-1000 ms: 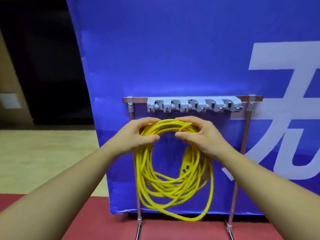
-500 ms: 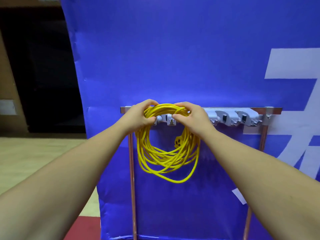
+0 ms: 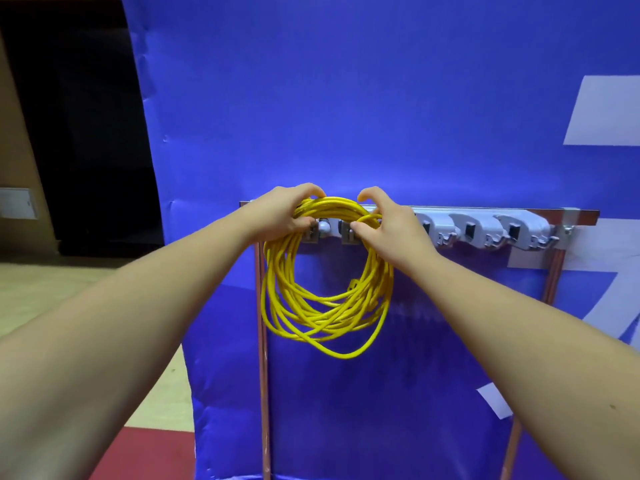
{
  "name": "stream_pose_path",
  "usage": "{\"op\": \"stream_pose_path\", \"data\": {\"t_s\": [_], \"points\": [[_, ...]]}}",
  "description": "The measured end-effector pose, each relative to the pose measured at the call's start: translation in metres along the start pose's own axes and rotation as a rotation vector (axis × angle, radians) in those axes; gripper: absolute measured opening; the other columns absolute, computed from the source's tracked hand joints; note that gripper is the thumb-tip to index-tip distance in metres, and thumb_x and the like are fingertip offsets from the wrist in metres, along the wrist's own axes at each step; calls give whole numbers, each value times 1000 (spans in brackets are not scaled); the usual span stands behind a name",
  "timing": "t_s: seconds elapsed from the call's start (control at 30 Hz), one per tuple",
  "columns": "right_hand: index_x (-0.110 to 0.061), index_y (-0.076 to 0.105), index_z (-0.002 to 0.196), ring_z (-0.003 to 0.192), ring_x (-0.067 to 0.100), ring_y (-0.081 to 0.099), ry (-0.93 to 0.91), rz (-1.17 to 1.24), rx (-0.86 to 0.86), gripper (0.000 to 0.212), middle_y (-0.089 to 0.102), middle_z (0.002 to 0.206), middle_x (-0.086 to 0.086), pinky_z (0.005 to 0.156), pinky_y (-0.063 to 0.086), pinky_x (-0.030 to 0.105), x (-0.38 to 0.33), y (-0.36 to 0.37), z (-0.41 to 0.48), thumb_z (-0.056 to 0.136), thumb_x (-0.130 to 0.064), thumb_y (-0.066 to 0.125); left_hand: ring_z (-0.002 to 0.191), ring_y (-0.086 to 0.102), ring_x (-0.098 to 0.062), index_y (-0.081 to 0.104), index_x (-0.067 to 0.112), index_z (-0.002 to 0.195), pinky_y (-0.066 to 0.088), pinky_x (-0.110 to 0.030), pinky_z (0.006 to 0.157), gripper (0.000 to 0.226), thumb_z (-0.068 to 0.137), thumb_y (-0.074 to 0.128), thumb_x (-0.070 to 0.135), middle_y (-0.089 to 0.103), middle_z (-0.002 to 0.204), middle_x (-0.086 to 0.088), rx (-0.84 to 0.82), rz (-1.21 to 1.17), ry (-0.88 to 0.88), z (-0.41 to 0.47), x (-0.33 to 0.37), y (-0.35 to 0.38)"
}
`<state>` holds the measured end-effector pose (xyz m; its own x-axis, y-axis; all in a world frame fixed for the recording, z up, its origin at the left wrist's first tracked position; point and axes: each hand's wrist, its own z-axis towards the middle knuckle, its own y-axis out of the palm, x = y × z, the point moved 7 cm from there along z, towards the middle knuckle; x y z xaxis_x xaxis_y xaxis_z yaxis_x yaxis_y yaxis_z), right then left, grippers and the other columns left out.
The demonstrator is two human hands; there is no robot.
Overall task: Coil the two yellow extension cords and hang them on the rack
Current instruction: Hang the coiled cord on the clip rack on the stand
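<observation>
A coiled yellow extension cord [image 3: 322, 306] hangs in loops at the left end of the rack [image 3: 485, 230], a grey strip of hooks on a copper-coloured frame. My left hand [image 3: 280, 213] grips the top left of the coil, fingers over it and thumb under. My right hand [image 3: 388, 223] holds the top right of the coil, thumb under the strands and index finger lifted. The top of the coil lies over the leftmost hooks. I see only one cord; its yellow plug shows inside the loops at the right.
A blue banner [image 3: 381, 98] with white characters stands right behind the rack. The rack's left post [image 3: 262, 375] runs down to a red mat [image 3: 145, 452]. Pale floor and a dark doorway lie to the left. Three hooks to the right are bare.
Both hands raised the coil from below the hook strip up to it and over the leftmost hooks. The camera has come closer to the rack. My right index finger has lifted off the cord.
</observation>
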<state>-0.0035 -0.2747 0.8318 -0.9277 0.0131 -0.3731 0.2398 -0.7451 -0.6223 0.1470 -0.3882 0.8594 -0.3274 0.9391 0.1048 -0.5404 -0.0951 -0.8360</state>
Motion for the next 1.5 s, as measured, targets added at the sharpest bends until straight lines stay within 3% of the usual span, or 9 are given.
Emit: {"op": "stream_pose_path", "data": {"t_s": [0.1, 0.2, 0.33, 0.43, 0.6, 0.77, 1.03, 1.2, 1.5], "points": [[-33, 51, 105, 68, 25, 60, 6, -20, -3, 28, 68, 78, 5, 66, 54, 40, 6, 1, 3, 83, -46, 63, 77, 55, -22, 46, 23, 124, 41, -31, 65, 40, 87, 59, 19, 60, 87, -2, -16, 58, 13, 4, 1, 5], [-33, 55, 102, 86, 26, 64, 25, 2, 3, 25, 71, 104, -1, 76, 54, 40, 13, 5, 5, 84, -49, 63, 97, 57, -24, 48, 25, 126, 47, -38, 84, 39, 89, 60, 22, 62, 107, -5, 42, 36, 26, 3, -10, 12], [-28, 60, 127, 107, 28, 58, -92, -86, -10, 34, 65, 113, 4, 89, 48, 43, 10, 7, 4, 96, -40, 51, 111, 51, -11, 51, 23, 137, 40, -28, 99, 44, 94, 58, 22, 54, 122, 5, 88, -139, 31, -11, -18, 20], [-26, 59, 132, 107, 29, 55, -126, -133, 14, 35, 59, 111, 7, 87, 48, 44, 8, 7, 1, 100, -34, 47, 112, 56, 2, 48, 34, 138, 44, -19, 96, 45, 95, 56, 22, 59, 125, 13, 154, -298, -24, -28, -19, 25], [-19, 72, 111, 97, 21, 64, 79, 143, 162, 24, 72, 101, 2, 86, 52, 37, 12, -1, -8, 90, -29, 64, 99, 64, -2, 66, 27, 118, 52, -29, 88, 30, 88, 66, 23, 70, 108, 9, 372, -381, -125, -38, -24, 26], [-20, 72, 98, 92, 33, 61, 149, -16, 202, 20, 73, 91, 6, 83, 49, 40, 11, 0, -21, 91, -35, 61, 90, 63, -4, 68, 22, 119, 42, -4, 74, 32, 88, 65, 14, 71, 106, 0, 445, -463, -258, -40, -15, 31], [-17, 58, 127, 122, 32, 51, 64, -193, 54, 39, 60, 127, 9, 101, 42, 47, -6, -24, -40, 95, -35, 45, 122, 51, -15, 50, 24, 138, 34, -14, 90, 58, 84, 67, 11, 57, 134, 2, 197, -237, -281, -65, 8, 13], [-13, 57, 124, 119, 33, 51, 166, -101, 43, 36, 59, 124, 12, 98, 43, 46, -17, -44, -87, 94, -29, 50, 119, 53, -25, 54, 18, 129, 41, -31, 95, 50, 80, 67, 16, 57, 130, -8, 161, -148, -345, -89, 27, -1], [-10, 52, 134, 125, 34, 48, 461, -69, -216, 48, 51, 136, 15, 103, 41, 45, 21, -12, -266, 94, -37, 52, 87, 57, -19, 64, 9, 103, 38, -21, 74, 23, 80, 61, 13, 64, 97, -6, -20, -260, -492, -224, 94, 67]]}}
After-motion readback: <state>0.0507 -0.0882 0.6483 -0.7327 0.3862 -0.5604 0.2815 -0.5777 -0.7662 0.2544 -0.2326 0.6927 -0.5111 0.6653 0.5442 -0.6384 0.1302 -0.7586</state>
